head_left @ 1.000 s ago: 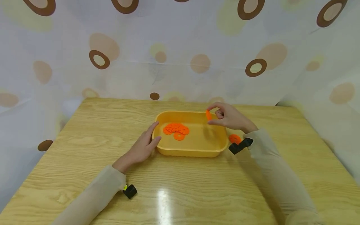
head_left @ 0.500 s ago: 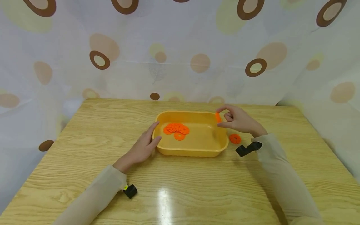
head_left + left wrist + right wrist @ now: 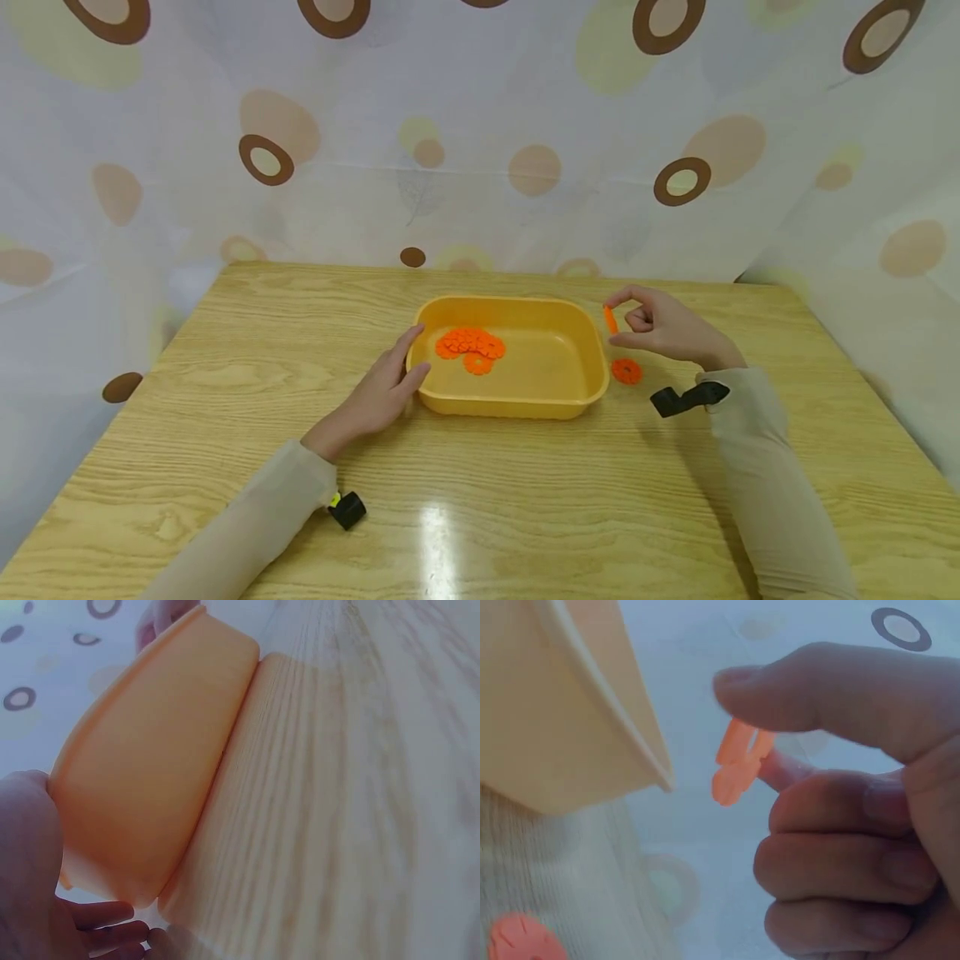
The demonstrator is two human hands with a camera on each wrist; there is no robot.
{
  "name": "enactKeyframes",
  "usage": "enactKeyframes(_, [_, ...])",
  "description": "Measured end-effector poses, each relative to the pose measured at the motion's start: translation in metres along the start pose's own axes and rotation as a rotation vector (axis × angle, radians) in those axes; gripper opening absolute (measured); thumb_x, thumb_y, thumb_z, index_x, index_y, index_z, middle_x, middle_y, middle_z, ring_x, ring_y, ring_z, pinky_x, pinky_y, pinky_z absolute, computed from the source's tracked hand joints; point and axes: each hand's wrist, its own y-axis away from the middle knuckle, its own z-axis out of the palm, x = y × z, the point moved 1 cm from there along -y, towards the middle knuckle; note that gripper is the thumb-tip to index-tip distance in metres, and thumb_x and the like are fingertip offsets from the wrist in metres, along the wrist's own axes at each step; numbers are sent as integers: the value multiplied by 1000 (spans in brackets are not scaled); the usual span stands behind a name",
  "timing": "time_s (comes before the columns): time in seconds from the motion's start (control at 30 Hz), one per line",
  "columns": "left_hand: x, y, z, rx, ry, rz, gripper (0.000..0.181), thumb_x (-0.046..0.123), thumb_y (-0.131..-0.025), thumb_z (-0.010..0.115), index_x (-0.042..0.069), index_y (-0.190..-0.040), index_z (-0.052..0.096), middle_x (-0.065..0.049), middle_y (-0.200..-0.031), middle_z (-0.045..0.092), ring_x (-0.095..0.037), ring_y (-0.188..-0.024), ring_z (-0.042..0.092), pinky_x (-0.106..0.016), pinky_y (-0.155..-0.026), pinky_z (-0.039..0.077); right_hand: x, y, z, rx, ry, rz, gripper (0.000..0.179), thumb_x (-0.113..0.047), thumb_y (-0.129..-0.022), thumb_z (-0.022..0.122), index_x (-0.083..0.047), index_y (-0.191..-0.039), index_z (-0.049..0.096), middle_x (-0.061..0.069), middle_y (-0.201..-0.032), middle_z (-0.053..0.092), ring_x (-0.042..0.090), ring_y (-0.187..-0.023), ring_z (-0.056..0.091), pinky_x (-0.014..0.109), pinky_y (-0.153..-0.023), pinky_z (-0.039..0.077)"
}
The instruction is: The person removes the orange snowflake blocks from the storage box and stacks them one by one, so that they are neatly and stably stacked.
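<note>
A yellow plastic tub [image 3: 540, 362] stands on the table, with several flat orange notched discs [image 3: 468, 343] piled in its left half. My left hand [image 3: 375, 393] grips the tub's left end, thumb over the rim and fingers along the outer wall; the left wrist view shows this too. Just beyond the tub's right rim, my right hand [image 3: 667, 327] pinches one orange notched disc [image 3: 736, 772] upright between thumb and index finger, its other fingers curled in. Below that hand, a second loose orange disc [image 3: 627, 372] lies flat on the table, close to the tub's right end.
The wooden table [image 3: 487, 500] reaches back to a patterned curtain [image 3: 480, 167] that hangs behind it and along the sides. Each sleeve cuff carries a small black camera, one at the left wrist [image 3: 347, 510] and one at the right [image 3: 686, 400].
My right hand has moved right with the pinched disc, from over the tub's right part to outside its rim. The left hand, the tub and the piled discs have stayed put.
</note>
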Motion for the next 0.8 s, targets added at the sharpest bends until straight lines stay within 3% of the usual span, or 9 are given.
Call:
enactKeyframes(0.2, [-1,0,-1,-7,6,3,59,22,-104,41,2,-153,15,-12,-88,46,-18,-69,41,-33,-70,38,3,5,-4,-43,23,8,37,-10,-87,71,-2,-117,51,-4,-59,25,7,-49,23,24,-62,37])
enactKeyframes(0.3, [-2,0,-1,-8,2,8,60,23,-104,41,2,-153,15,-9,-85,44,-17,-69,40,-32,-70,38,6,6,-6,-73,23,43,39,-12,-87,71,0,-118,51,-4,-60,25,6,-49,23,25,-58,34])
enactKeyframes(0.53, [-1,1,-1,1,-6,-3,60,25,-104,42,3,-153,15,-13,-92,48,-21,-77,44,-39,-82,39,16,8,-6,-123,-39,99,43,-12,-86,72,4,-119,50,-4,-61,25,6,-51,23,26,-54,31])
enactKeyframes(0.6, [-2,2,0,5,-7,6,60,25,-104,42,2,-153,15,-18,-107,53,-23,-86,48,-41,-90,40,20,8,-6,-126,-44,108,43,-11,-86,72,6,-119,50,-4,-61,24,6,-51,22,26,-53,30])
enactKeyframes(0.7, [-1,1,0,10,-2,10,60,25,-104,42,3,-153,15,-21,-115,52,-25,-90,48,-43,-92,39,24,8,-5,-144,-27,140,42,-10,-86,71,6,-118,50,-3,-62,24,7,-51,21,24,-52,27])
enactKeyframes(0.8, [-1,1,1,9,4,12,60,25,-104,42,3,-153,15,-21,-112,52,-26,-87,47,-43,-89,38,28,7,-4,-193,7,182,39,-10,-86,70,6,-117,52,-4,-61,26,7,-52,21,23,-52,25])
